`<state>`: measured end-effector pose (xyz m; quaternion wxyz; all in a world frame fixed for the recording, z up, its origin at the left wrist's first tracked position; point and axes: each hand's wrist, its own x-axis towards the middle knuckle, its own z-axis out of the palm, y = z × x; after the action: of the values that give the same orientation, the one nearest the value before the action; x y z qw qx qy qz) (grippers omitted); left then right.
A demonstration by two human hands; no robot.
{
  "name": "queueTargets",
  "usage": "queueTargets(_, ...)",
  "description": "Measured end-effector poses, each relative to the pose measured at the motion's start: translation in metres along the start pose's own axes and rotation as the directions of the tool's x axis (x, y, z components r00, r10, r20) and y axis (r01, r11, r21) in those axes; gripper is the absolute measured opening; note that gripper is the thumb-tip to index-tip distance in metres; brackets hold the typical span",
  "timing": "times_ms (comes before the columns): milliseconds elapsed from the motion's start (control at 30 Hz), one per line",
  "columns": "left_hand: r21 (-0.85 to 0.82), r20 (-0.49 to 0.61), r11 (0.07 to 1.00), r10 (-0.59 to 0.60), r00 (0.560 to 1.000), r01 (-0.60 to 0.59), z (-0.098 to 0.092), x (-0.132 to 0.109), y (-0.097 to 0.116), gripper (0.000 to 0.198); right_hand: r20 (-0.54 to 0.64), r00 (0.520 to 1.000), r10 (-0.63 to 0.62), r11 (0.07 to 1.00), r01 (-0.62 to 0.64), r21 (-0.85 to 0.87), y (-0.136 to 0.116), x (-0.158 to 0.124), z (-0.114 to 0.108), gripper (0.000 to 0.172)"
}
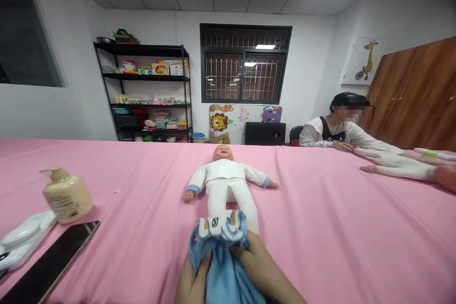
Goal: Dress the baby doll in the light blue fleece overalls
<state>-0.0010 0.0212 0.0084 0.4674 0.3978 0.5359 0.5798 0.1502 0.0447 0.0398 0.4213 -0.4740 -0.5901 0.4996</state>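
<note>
A baby doll (pixel 228 172) in a white top and white trousers with blue cuffs lies on its back on the pink-covered table (pixel 320 228), its head at the far side. Both hands hold a bunched blue cloth (pixel 223 275) at the doll's lower legs. The cloth's top edge is a white band printed with small figures, and it hides the doll's feet. My left hand (pixel 194 275) grips the cloth's left side with the thumb inside the folds. My right hand (pixel 261 266) is closed on its right side, some fingers hidden under the fabric.
To the left are a pump bottle (pixel 67 199), a black phone (pixel 57 261) and a white phone-like device (pixel 28 237). Across the table at right sits a person (pixel 338 126) beside another doll (pixel 402 164). A black shelf (pixel 142 76) stands behind.
</note>
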Motion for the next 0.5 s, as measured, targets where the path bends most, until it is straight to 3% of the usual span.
queueTargets(100,-0.079,0.096,0.996,-0.026,0.995,0.033,-0.004,0.005,0.012,0.063,0.085,0.994,0.068,0.946,-0.091,0.31,-0.004,0.004,-0.003,0.054)
queueTargets(233,-0.122,0.229,0.982,-0.112,0.967,0.143,-0.009,0.001,0.023,0.059,0.177,0.961,0.212,0.747,-0.276,0.605,-0.011,0.004,-0.001,0.056)
queueTargets(300,-0.077,0.234,0.989,-0.102,0.967,0.123,-0.011,0.003,0.024,0.063,0.2,0.955,0.218,0.717,-0.296,0.631,-0.012,0.004,0.002,0.056)
queueTargets(367,0.011,0.215,0.999,-0.045,0.976,0.043,-0.011,0.014,0.024,0.068,0.183,0.965,0.19,0.743,-0.263,0.615,-0.012,0.005,0.003,0.058)
queueTargets(500,0.146,0.217,0.978,0.117,0.969,-0.151,-0.008,0.056,0.031,0.068,0.155,0.977,0.147,0.801,-0.21,0.561,-0.016,0.009,0.001,0.065)
